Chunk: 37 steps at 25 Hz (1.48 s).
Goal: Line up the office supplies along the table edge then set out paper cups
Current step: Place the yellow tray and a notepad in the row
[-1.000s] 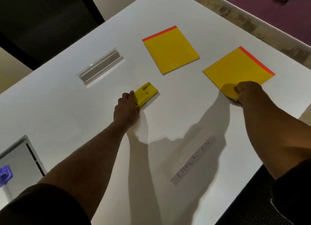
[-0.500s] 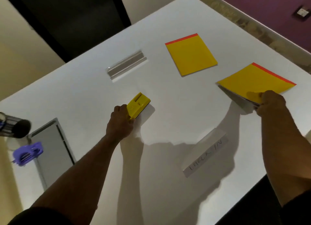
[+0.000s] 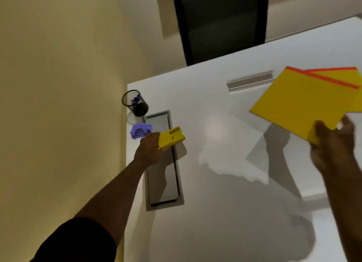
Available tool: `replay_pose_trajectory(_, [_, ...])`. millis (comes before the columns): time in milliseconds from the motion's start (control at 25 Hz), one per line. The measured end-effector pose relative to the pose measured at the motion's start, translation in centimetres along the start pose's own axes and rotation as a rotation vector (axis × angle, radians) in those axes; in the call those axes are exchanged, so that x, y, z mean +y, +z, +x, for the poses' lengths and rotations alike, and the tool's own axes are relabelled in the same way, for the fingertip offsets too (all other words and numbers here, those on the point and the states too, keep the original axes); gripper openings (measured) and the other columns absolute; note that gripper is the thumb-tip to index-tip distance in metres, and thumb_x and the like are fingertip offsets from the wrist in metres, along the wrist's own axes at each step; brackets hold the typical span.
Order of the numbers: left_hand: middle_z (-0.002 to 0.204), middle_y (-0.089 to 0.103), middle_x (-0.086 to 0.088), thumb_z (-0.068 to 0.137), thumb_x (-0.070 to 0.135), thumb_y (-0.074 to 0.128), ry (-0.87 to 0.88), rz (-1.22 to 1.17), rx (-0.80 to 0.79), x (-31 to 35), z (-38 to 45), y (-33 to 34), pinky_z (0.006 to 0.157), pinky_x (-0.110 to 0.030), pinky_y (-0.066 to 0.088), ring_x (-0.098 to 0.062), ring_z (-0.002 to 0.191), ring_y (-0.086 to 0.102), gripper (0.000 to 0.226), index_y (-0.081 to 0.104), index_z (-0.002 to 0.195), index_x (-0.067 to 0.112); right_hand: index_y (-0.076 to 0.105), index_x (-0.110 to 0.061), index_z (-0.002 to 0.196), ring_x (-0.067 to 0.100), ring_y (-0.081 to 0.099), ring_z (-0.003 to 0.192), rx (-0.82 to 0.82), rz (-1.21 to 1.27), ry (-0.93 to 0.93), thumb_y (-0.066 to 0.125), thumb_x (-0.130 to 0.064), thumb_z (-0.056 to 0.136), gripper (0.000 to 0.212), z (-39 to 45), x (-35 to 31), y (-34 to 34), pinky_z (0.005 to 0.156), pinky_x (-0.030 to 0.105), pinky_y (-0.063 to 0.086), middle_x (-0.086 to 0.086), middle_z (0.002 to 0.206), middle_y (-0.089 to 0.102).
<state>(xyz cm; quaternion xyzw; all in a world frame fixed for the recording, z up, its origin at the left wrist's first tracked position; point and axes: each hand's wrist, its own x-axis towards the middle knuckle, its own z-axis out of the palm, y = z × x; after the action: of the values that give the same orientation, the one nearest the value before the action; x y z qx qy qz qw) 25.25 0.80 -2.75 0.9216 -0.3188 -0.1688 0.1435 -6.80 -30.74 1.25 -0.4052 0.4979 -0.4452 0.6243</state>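
Observation:
My left hand [image 3: 149, 151] grips a small yellow block-shaped item [image 3: 171, 137] and holds it above the grey cable hatch [image 3: 163, 183] near the table's left edge. My right hand [image 3: 333, 150] holds a yellow pad with an orange-red strip [image 3: 299, 103] by its near corner, lifted off the white table [image 3: 225, 203]. A second yellow pad [image 3: 344, 77] lies behind it, partly hidden. No paper cups are in view.
A black mesh pen cup [image 3: 135, 103] stands at the table's far-left corner, with a purple plastic item [image 3: 140, 131] beside it. A clear acrylic sign holder [image 3: 249, 82] lies further back. A dark chair back [image 3: 221, 24] stands beyond the table.
My left hand has carried the yellow item left, from mid-table to above the cable hatch. My right hand has lifted the yellow pad off the table. The view has swung left.

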Motion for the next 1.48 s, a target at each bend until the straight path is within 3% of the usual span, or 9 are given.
replay_pose_trajectory(120, [0.13, 0.05, -0.021, 0.078, 0.009, 0.067, -0.124, 0.092, -0.077, -5.0, -0.4, -0.5, 0.092, -0.047, 0.046, -0.042, 0.115, 0.05, 0.064, 0.042, 0.137, 0.009, 0.03, -0.015, 0.145, 0.021, 0.058, 0.094, -0.216, -0.08, 0.19, 0.045, 0.003, 0.095, 0.055, -4.7, 3.1, 5.1, 0.068, 0.029, 0.052, 0.01, 0.121, 0.057])
replay_pose_trajectory(520, [0.148, 0.033, -0.017, 0.081, 0.005, 0.065, -0.225, 0.012, -0.104, -11.0, 0.5, 0.7, 0.106, -0.045, 0.04, -0.035, 0.134, 0.037, 0.074, 0.031, 0.146, 0.014, 0.042, -0.028, 0.126, 0.032, 0.062, 0.099, -0.577, -0.222, 0.685, 0.051, -0.002, 0.093, 0.043, -16.7, 13.9, 8.7, 0.059, 0.038, 0.058, 0.005, 0.115, 0.06])
replay_pose_trajectory(720, [0.119, 0.053, -0.018, 0.086, 0.017, 0.052, -0.565, -0.161, 0.246, -9.8, -2.4, 0.7, 0.073, -0.039, 0.046, -0.036, 0.099, 0.056, 0.027, 0.053, 0.111, 0.006, 0.046, -0.031, 0.116, 0.034, 0.061, 0.105, -0.719, -0.36, 0.827, 0.046, 0.001, 0.095, 0.038, -19.2, 17.5, 9.6, 0.069, 0.046, 0.057, 0.004, 0.118, 0.059])
replay_pose_trajectory(920, [0.088, 0.061, -0.021, 0.09, 0.014, 0.048, -0.818, -0.688, -0.275, -9.7, -5.7, 1.1, 0.066, -0.033, 0.043, -0.028, 0.07, 0.056, 0.014, 0.053, 0.08, 0.005, 0.048, -0.036, 0.113, 0.026, 0.058, 0.106, -0.844, -0.415, 0.867, 0.042, 0.008, 0.095, 0.048, -21.0, 19.5, 11.0, 0.075, 0.041, 0.054, -0.003, 0.119, 0.057])
replay_pose_trajectory(1080, [0.074, 0.056, -0.016, 0.087, -0.001, 0.047, -0.897, -0.773, -0.387, -10.1, -8.2, 1.5, 0.06, -0.031, 0.05, -0.027, 0.063, 0.057, 0.019, 0.046, 0.069, 0.007, 0.043, -0.037, 0.121, 0.021, 0.057, 0.106, -0.966, -0.499, 0.879, 0.042, 0.013, 0.091, 0.059, -22.4, 20.5, 11.0, 0.074, 0.038, 0.053, -0.007, 0.118, 0.056])
replay_pose_trajectory(1160, [0.079, 0.058, -0.015, 0.089, 0.003, 0.047, -0.882, -0.702, -0.373, -10.3, -8.4, 1.5, 0.065, -0.034, 0.053, -0.026, 0.065, 0.057, 0.017, 0.05, 0.074, 0.008, 0.04, -0.035, 0.125, 0.02, 0.057, 0.104, -0.994, -0.528, 0.874, 0.041, 0.012, 0.091, 0.058, -22.6, 20.7, 11.1, 0.072, 0.035, 0.053, -0.008, 0.117, 0.056])
replay_pose_trajectory(1240, [0.101, 0.064, -0.017, 0.091, 0.008, 0.049, -0.791, -0.545, -0.269, -10.4, -8.2, 1.7, 0.072, -0.035, 0.053, -0.029, 0.077, 0.061, 0.017, 0.06, 0.103, 0.006, 0.04, -0.033, 0.125, 0.02, 0.057, 0.103, -0.998, -0.547, 0.878, 0.041, 0.011, 0.092, 0.055, -22.7, 20.6, 11.0, 0.072, 0.035, 0.052, -0.006, 0.116, 0.056])
replay_pose_trajectory(1360, [0.131, 0.052, -0.019, 0.086, 0.003, 0.055, -0.59, -0.44, 0.005, -10.2, -7.0, 1.0, 0.077, -0.035, 0.047, -0.034, 0.106, 0.058, 0.058, 0.039, 0.14, 0.016, 0.043, -0.034, 0.118, 0.019, 0.056, 0.103, -1.046, -0.603, 0.86, 0.041, 0.009, 0.092, 0.05, -22.7, 20.3, 10.5, 0.077, 0.038, 0.052, -0.007, 0.114, 0.056])
replay_pose_trajectory(1480, [0.14, 0.047, -0.018, 0.089, 0.001, 0.051, -0.494, -0.439, -0.011, -9.3, -4.2, 0.4, 0.081, -0.036, 0.044, -0.036, 0.116, 0.054, 0.07, 0.025, 0.149, 0.025, 0.04, -0.034, 0.121, 0.028, 0.052, 0.114, -1.079, -0.683, 0.819, 0.043, 0.006, 0.091, 0.051, -22.6, 20.2, 9.8, 0.095, 0.05, 0.047, -0.001, 0.124, 0.052])
